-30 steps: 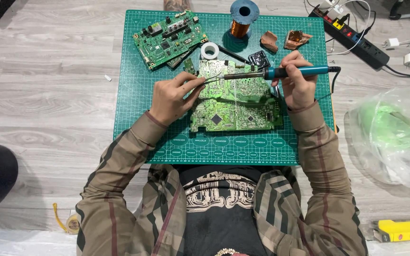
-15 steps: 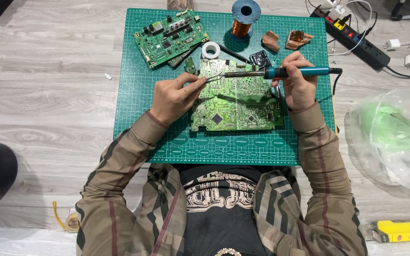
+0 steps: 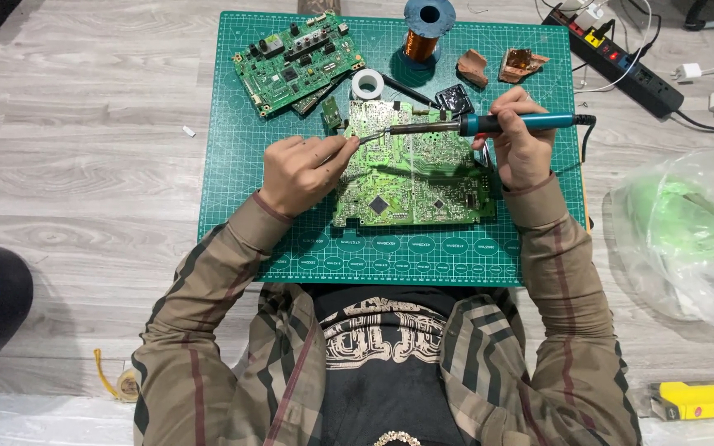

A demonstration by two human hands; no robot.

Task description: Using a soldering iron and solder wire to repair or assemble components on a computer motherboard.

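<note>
Green circuit board point(image 3: 423, 177) mid-mat: right hand point(image 3: 522, 144) grips soldering iron point(image 3: 489, 125), left hand point(image 3: 299, 173) pinches solder wire point(image 3: 365, 138).

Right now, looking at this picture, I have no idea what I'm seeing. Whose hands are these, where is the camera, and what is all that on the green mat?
There is no machine here: a person's two bare hands are at work, filmed by a camera on their head looking down. On the floor lies a green cutting mat. In its middle is a large green circuit board. The right hand holds a soldering iron with a teal handle, its tip over the board's upper left part. The left hand holds a thin wire, probably solder, towards that tip. Farther back lie a smaller circuit board, a spool of copper wire and a white roll of tape. A power strip lies off the mat.
</note>
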